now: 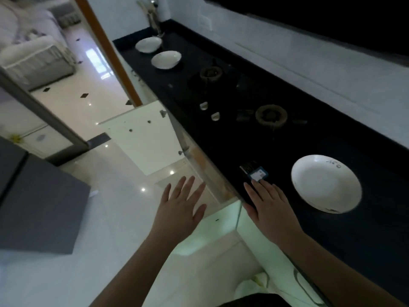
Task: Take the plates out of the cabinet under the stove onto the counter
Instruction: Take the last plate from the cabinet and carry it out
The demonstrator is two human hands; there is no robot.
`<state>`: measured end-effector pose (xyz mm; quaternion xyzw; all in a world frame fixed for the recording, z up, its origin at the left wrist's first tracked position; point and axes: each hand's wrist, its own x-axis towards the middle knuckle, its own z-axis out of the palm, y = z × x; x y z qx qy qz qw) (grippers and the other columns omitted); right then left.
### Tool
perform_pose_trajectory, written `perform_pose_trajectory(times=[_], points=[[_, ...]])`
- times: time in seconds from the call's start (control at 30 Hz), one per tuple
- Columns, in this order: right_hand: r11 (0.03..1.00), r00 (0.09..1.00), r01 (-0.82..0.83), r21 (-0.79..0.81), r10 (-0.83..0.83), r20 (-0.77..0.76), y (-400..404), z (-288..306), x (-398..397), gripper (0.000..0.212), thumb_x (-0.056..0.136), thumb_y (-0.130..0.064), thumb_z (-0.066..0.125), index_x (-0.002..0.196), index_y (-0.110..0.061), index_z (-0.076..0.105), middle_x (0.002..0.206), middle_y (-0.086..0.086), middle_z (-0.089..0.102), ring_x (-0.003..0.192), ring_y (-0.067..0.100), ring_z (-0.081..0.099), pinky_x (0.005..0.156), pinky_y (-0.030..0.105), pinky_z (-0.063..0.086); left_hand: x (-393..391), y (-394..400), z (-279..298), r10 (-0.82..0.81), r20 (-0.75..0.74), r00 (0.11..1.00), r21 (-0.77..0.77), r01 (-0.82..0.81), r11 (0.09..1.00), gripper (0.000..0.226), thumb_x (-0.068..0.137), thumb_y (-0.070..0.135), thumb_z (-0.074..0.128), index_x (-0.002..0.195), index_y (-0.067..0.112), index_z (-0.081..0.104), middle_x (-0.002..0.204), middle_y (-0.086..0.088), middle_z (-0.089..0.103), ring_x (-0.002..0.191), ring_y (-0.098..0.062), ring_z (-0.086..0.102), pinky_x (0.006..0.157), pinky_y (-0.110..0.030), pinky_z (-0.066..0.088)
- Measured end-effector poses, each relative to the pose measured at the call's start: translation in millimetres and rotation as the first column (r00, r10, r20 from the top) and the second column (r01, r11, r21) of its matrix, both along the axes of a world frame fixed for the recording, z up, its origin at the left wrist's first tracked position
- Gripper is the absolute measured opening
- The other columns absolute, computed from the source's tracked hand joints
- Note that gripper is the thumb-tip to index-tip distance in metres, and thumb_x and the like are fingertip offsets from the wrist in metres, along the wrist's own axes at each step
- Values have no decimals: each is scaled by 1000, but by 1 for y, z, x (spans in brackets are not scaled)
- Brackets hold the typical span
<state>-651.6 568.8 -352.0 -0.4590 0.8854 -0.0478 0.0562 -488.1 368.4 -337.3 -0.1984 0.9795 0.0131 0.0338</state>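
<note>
Both forearms reach forward from the bottom edge. Left hand: fingers spread and straight, holding nothing, above the floor beside the open cabinet door. Right hand: flat, fingers extended, resting on the front edge of the black counter, fingertips touching a small blue card. Near plate lies just right of that hand. Two further plates sit beyond the stove.

Dim over the counter, its dark top swallowing detail. Daylight floods from ten o'clock, glaring off the floor in hot spots. Motion blur softens everything; wide-angle bending tilts edges toward the corners.
</note>
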Motion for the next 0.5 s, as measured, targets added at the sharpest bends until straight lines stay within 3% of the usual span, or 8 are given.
perform_pose_trajectory(times=[0.13, 0.27, 0.5], points=[[997, 997, -80, -1, 80, -18, -41, 5, 62, 61, 96, -47, 29, 142, -12, 48, 136, 14, 58, 126, 33, 53, 106, 48, 42, 80, -16, -1, 113, 4, 994, 57, -113, 992, 63, 97, 57, 13, 154, 35, 26, 162, -1, 25, 151, -22, 15, 121, -50, 15], [987, 988, -156, -24, 156, -18, -76, 11, 135, 60, 95, -46, 31, 139, -10, 51, 133, 14, 60, 118, 36, 59, 99, 48, 47, 162, -34, -5, 230, 59, 972, 68, -233, 970, 67, 94, 62, 3, 156, 38, 7, 166, 4, 8, 152, -18, -2, 122, -45, 0], [950, 952, -307, -59, 306, -15, -124, 17, 245, 61, 95, -48, 28, 136, -11, 55, 135, 11, 59, 125, 33, 55, 105, 48, 42, 291, -52, 1, 396, 34, 918, 68, -398, 915, 70, 91, 64, -5, 156, 38, 3, 166, 5, 5, 152, -17, -6, 121, -46, -4]])
